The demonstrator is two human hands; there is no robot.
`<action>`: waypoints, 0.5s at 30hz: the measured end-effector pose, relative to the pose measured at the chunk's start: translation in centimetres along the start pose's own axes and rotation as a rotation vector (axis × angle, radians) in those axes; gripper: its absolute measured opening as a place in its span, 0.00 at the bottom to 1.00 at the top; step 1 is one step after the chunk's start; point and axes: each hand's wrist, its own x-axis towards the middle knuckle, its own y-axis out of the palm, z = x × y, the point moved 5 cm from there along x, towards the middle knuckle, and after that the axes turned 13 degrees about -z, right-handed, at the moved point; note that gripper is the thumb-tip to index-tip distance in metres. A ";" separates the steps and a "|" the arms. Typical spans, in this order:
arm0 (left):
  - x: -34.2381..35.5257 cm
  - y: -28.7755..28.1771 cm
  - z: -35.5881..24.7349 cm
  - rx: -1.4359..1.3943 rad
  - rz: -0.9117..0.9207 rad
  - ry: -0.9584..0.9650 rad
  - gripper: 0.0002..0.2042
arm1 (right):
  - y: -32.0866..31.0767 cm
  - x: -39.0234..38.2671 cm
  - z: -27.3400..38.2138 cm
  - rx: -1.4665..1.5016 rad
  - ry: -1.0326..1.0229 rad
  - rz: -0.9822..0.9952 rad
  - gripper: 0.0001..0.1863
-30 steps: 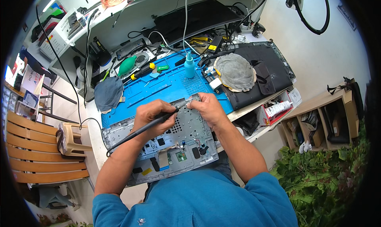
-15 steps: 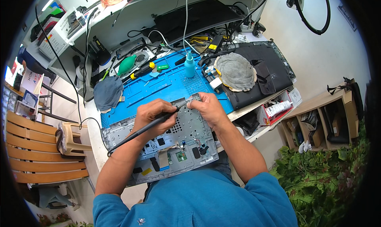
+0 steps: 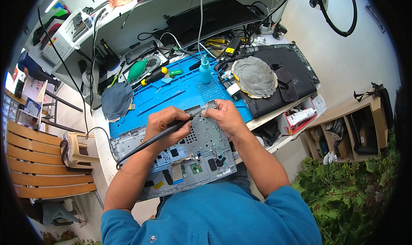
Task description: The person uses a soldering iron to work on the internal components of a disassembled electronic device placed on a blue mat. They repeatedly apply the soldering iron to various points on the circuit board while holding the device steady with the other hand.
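Black pen-like tool (image 3: 156, 138) gripped by left hand (image 3: 166, 124), fingers closed; grey laptop panel (image 3: 210, 147), across near edge of surface (image 3: 102, 138), pinched at far-right corner by right hand's (image 3: 225, 118) fingers. Right thumb could be jabbed if tool slips, tip being so near.

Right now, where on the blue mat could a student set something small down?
The blue mat is mostly bare between the dark cloth and blue bottle, beyond the grey panel. It gets crowded near its far edge, by the green bulb and yellow-black tool.
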 end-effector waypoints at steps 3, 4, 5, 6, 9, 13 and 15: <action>0.0 -0.1 0.0 -0.019 -0.008 -0.005 0.08 | 0.0 -0.1 0.1 -0.002 0.004 -0.004 0.09; -0.1 -0.1 0.0 -0.018 -0.008 -0.004 0.08 | 0.0 -0.1 0.1 -0.008 0.005 -0.005 0.09; -0.1 -0.1 0.0 -0.017 -0.008 -0.003 0.08 | -0.1 0.0 0.0 -0.014 0.006 -0.005 0.09; -0.1 -0.1 0.1 -0.021 -0.005 -0.001 0.08 | -0.1 0.0 0.0 -0.015 0.005 -0.004 0.09; -0.1 0.1 0.1 -0.023 0.003 0.004 0.08 | 0.0 -0.1 0.1 -0.019 0.005 -0.002 0.09; -0.2 0.0 0.3 -0.019 -0.002 0.006 0.08 | 0.0 -0.2 0.3 -0.015 0.007 -0.003 0.09; -0.2 0.0 0.3 -0.018 -0.005 0.009 0.08 | 0.0 -0.2 0.2 -0.005 0.003 -0.003 0.09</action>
